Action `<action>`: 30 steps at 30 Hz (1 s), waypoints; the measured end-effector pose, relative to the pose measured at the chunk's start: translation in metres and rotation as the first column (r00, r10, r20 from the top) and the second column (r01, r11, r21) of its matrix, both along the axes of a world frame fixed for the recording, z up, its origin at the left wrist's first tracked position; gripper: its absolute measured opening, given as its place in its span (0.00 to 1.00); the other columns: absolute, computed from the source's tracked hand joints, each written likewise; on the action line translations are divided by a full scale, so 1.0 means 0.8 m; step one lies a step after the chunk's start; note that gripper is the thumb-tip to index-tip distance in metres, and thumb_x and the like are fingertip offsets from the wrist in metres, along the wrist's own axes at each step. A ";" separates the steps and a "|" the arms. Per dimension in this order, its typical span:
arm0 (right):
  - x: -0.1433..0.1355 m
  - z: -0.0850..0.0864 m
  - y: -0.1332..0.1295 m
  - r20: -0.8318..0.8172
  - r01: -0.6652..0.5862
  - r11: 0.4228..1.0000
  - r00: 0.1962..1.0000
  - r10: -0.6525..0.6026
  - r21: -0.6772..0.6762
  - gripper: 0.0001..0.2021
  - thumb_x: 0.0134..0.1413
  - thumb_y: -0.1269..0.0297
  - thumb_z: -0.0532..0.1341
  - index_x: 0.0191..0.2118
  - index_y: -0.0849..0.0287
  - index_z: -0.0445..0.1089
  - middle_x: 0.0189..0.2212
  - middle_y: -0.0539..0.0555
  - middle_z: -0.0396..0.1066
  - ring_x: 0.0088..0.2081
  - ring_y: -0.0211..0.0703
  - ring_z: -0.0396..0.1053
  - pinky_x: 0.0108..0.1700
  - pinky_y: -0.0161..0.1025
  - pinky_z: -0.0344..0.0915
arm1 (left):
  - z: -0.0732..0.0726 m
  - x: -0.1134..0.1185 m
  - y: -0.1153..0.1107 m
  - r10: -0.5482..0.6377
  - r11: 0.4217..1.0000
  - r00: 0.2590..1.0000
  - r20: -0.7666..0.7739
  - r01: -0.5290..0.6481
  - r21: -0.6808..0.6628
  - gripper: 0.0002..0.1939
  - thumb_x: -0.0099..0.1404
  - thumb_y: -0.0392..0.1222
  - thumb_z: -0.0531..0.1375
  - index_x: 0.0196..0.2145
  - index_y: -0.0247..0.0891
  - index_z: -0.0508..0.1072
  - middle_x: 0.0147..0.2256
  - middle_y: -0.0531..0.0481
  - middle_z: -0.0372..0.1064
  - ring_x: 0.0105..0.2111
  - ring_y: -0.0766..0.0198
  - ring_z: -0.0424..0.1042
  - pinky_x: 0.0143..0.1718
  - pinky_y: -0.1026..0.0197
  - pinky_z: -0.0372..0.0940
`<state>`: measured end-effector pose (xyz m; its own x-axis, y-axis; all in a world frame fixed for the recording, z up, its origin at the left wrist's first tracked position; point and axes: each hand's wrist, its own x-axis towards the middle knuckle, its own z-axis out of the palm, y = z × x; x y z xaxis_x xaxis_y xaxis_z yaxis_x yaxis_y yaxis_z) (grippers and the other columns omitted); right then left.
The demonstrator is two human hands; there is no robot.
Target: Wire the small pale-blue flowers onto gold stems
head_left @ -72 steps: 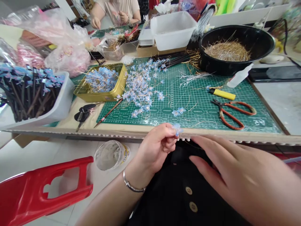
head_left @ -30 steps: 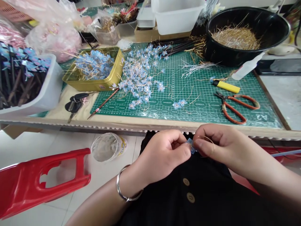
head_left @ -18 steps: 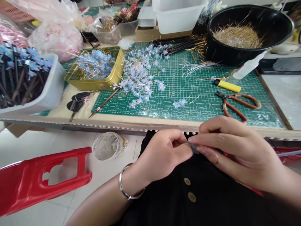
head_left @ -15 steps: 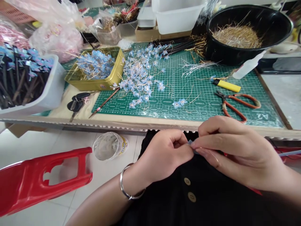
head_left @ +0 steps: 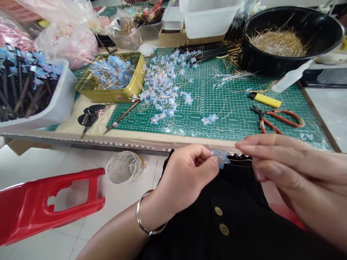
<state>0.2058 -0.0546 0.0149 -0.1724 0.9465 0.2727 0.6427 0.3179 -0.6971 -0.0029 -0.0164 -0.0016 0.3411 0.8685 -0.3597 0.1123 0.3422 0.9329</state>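
Observation:
In front of my black buttoned clothing, my left hand (head_left: 193,173) pinches a small blue flower (head_left: 221,159) between thumb and bent fingers. Its translucent petals stick out past the fingertips. A thin gold wire (head_left: 240,165) runs from the flower toward my right hand (head_left: 292,169), which is just to the right, slightly blurred. The right fingers are stretched out, with the thumb below them; no firm grip on the wire shows. On the green cutting mat (head_left: 189,126) beyond, a pair of blue flowers (head_left: 210,119) lies near a larger pile of blue flowers (head_left: 165,86).
Orange-handled pliers (head_left: 279,117), a yellow lighter (head_left: 265,100) and a white squeeze bottle (head_left: 291,77) lie at right, before a black basin (head_left: 252,61). At left are a gold tin (head_left: 108,95), dark scissors (head_left: 90,115) and a white tub (head_left: 63,86). A red stool (head_left: 35,206) stands below.
My right hand has moved right, away from my left fingertips, and its fingers have straightened. The blue flower, mostly hidden before, now shows in my left hand.

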 end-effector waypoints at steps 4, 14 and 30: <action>-0.017 0.009 0.004 -0.203 -0.134 0.980 0.974 0.102 -0.146 0.15 0.64 0.62 0.63 0.50 0.30 0.74 0.42 0.40 0.80 0.36 0.37 0.79 0.44 0.35 0.79 | 0.006 0.004 -0.001 -0.027 1.000 1.000 -0.009 0.027 0.000 0.12 0.59 0.42 0.64 0.23 0.38 0.67 0.21 0.57 0.60 0.22 0.70 0.56 0.21 0.66 0.52; -0.005 -0.003 -0.002 -0.393 -0.130 0.958 0.919 0.020 -0.256 0.13 0.69 0.58 0.55 0.48 0.35 0.76 0.35 0.50 0.79 0.33 0.45 0.79 0.24 0.35 0.73 | -0.004 -0.003 -0.001 0.006 0.999 1.000 0.029 -0.005 -0.054 0.13 0.62 0.46 0.63 0.24 0.38 0.68 0.20 0.58 0.58 0.21 0.71 0.54 0.20 0.67 0.50; -0.038 0.005 0.009 0.088 -0.010 0.992 0.996 0.021 -0.130 0.15 0.61 0.64 0.58 0.22 0.55 0.65 0.17 0.46 0.66 0.18 0.34 0.62 0.19 0.33 0.60 | 0.000 0.001 -0.006 0.001 0.999 1.000 -0.023 0.000 0.048 0.13 0.65 0.45 0.62 0.26 0.37 0.70 0.22 0.57 0.64 0.23 0.71 0.59 0.22 0.69 0.55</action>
